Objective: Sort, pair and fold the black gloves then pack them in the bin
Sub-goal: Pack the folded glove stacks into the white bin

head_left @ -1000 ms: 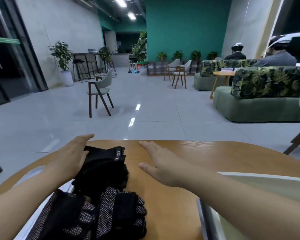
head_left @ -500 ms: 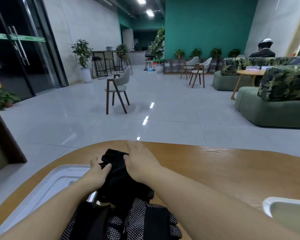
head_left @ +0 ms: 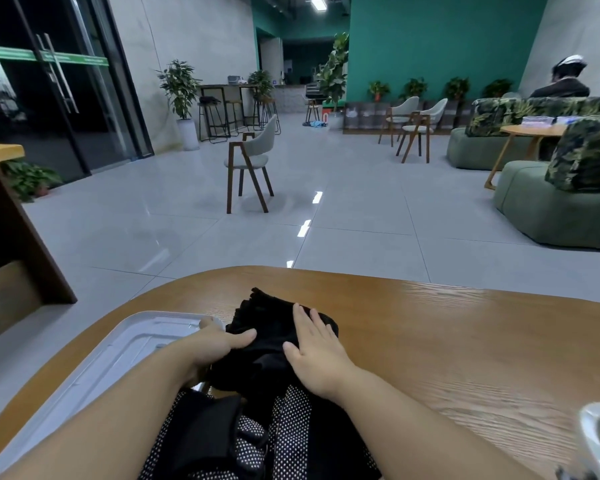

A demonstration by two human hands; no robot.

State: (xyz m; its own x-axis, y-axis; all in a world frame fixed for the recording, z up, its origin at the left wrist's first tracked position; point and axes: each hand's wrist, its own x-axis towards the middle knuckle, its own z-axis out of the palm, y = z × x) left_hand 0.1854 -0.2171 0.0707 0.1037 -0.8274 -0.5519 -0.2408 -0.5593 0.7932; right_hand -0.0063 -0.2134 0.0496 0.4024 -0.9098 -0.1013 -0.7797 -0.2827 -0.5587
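A folded bundle of black gloves point(head_left: 274, 327) lies on the round wooden table point(head_left: 465, 341), near its far edge. My left hand point(head_left: 215, 344) holds the bundle's left edge, thumb laid over the top; the other fingers are mostly hidden beside or under the fabric. My right hand point(head_left: 314, 351) lies flat on top of the bundle, fingers straight and spread, pressing it down. Closer to me sit black gloves with white-dotted palms point(head_left: 257, 445), partly covered by my forearms.
A white tray point(head_left: 118, 351) lies on the table just left of the gloves. The rim of a white bin point(head_left: 598, 441) shows at the bottom right corner. Beyond the table are tiled floor, chairs, green sofas and a seated person far right.
My right hand moved left from the bare table onto the black bundle and now presses it. My left hand shifted to the bundle's left edge. The view turned left.
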